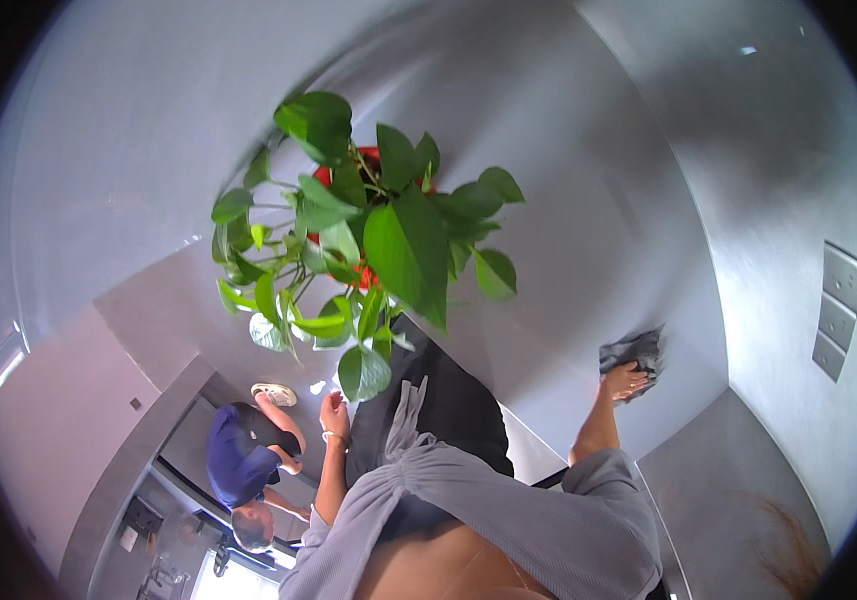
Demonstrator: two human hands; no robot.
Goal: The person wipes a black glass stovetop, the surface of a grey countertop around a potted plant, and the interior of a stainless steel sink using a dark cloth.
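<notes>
My right hand presses a crumpled dark grey cloth onto a smooth grey countertop. Its fingers lie spread over the cloth. My left hand, with a pale bracelet at the wrist, hangs at my side with its fingers loosely curled and nothing visible in it. Just above it in the picture are the lowest leaves of a leafy green potted plant. The plant's red pot is mostly hidden under the foliage.
A grey wall with a row of switch or socket plates rises at the right. At the lower left a person in a dark blue top bends beside a grey-framed opening or counter. Grey floor shows behind the plant.
</notes>
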